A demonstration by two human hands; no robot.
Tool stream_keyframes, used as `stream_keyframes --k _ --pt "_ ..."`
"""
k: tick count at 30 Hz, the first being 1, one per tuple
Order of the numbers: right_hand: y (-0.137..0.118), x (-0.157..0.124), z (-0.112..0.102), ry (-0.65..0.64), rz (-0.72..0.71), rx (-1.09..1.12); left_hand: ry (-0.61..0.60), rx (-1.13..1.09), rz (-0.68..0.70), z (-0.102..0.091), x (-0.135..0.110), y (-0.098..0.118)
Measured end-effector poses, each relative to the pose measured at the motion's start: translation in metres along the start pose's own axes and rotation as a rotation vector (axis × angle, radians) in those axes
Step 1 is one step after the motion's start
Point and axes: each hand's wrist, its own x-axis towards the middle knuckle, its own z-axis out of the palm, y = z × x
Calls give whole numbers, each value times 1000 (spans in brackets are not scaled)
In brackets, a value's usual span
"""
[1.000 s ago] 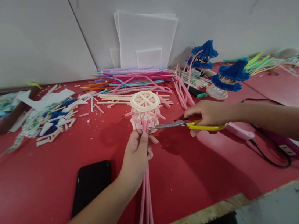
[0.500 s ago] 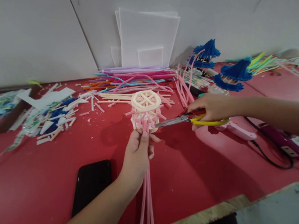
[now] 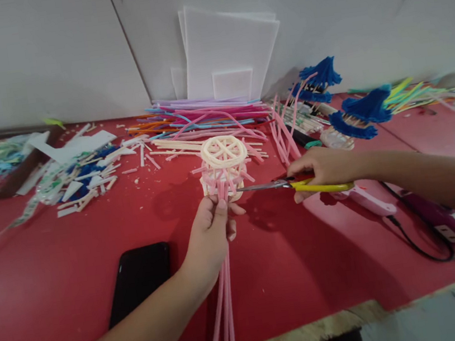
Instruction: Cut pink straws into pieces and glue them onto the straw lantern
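On the red table (image 3: 318, 270), the cream-and-pink model (image 3: 224, 152) stands at frame centre: its spoked round top is in place, with short pink pieces projecting below. The long pink strips (image 3: 227, 311), reaching the bottom edge, appear to remain uncut; I cannot tell whether they join the model. My left hand (image 3: 209, 230) pinches them, thumb against fingers. My right hand (image 3: 316, 168) is closed around the handles of the scissors (image 3: 266, 186), blades nearly together, tips beside the strips.
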Motion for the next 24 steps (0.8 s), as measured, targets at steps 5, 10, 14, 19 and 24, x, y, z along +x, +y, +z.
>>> stream_keyframes --k 5,10,14,19,24 --pt "-3 0 -1 -17 5 0 7 4 0 1 0 1" --pt "-3 2 -1 -15 -18 -36 28 9 -2 0 -1 3" --pt "-2 3 -2 20 -44 -110 21 -12 2 -1 -2 2" --pt "-4 2 -3 28 -54 -114 12 -44 -15 -2 -1 0" --pt "-5 2 -3 6 -56 -101 17 -69 -25 -2 -1 1"
